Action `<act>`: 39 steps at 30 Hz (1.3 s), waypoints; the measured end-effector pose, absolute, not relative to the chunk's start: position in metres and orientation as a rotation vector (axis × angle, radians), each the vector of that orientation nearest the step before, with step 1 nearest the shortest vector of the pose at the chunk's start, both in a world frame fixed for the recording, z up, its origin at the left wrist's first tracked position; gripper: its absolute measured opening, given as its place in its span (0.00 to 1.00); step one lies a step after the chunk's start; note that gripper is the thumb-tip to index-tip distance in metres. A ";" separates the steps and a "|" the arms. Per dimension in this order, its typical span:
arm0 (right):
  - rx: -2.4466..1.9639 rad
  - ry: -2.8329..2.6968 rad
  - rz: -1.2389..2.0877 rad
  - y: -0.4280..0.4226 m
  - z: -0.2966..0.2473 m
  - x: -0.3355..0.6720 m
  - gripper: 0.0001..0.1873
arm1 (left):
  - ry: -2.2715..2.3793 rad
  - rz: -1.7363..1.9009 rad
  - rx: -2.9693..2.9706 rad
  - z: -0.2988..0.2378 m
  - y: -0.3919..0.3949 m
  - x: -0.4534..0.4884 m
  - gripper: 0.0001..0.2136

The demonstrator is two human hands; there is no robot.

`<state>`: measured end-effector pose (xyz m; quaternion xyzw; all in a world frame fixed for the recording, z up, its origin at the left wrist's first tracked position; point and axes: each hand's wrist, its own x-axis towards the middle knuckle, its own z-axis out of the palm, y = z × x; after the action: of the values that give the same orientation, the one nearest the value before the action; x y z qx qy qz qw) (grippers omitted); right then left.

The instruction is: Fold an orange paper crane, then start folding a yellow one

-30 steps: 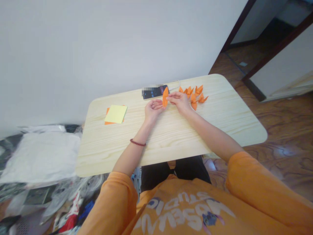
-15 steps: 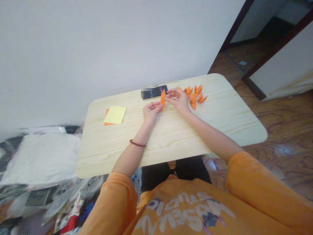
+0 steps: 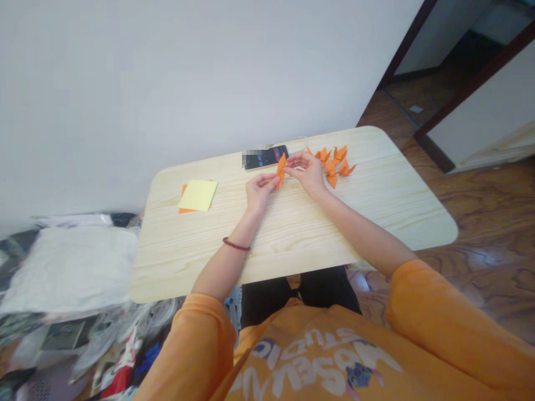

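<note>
Pinching the folded orange paper (image 3: pixel 281 169) low down, the left hand (image 3: pixel 258 192), looser a second ago, apparently steadies it; the right hand (image 3: pixel 310 174) meets its edge, grip closure unclear.

Counted: two hands, one left hand (image 3: pixel 259 191) and one right hand (image 3: pixel 310 171); one orange folded paper (image 3: pixel 281 172) between them; five further orange folded figures (image 3: pixel 331 174) visible, one of them partly hidden. Also recorded: one table (image 3: pixel 175 250), one phone (image 3: pixel 266 157), one bracelet (image 3: pixel 236 245). Paper squares show two colours, one yellow square (image 3: pixel 198 195) uppermost and orange paper (image 3: pixel 187 211) beneath; sheets per colour cannot be counted.
</note>
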<state>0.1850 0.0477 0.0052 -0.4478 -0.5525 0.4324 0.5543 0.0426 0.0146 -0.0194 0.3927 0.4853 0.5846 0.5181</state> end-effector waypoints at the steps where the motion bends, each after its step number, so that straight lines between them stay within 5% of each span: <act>1: -1.055 -1.309 1.025 0.048 0.005 0.185 0.18 | 1.166 1.401 0.947 -0.019 0.015 0.043 0.13; 26: -0.960 -1.492 1.070 0.051 0.004 0.193 0.15 | 1.138 1.376 0.962 -0.014 0.011 0.044 0.15; 33: -0.883 -1.594 0.858 0.052 -0.002 0.193 0.13 | 1.144 1.362 0.952 -0.015 0.011 0.044 0.16; 39: -0.915 -1.819 0.600 0.048 0.004 0.198 0.02 | 1.150 1.347 0.885 -0.014 0.012 0.044 0.16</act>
<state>0.1977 0.0481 0.0041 -0.3763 -0.7482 0.2466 0.4876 0.0440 0.0118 -0.0137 0.3738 0.4855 0.5688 0.5487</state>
